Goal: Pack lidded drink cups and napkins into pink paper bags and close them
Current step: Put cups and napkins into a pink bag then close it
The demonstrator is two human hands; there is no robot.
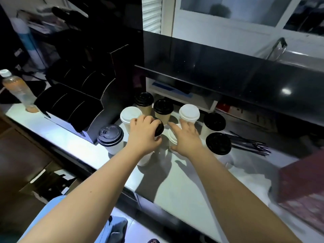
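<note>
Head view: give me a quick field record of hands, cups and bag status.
left hand: gripping a black-lidded white paper cup, tilted
right hand: closing on a white-lidded white paper cup
other lidded cups: seven visible, upright on the steel counter
black straws: loose, right of the cups
maroon box: counter's right end
pink bags: none in view

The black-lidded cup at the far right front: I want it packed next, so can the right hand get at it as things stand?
Probably yes. The right hand rests on a white-lidded cup just left of that black-lidded cup, and nothing stands between them. The straws lie beyond it, out of the way.
</note>
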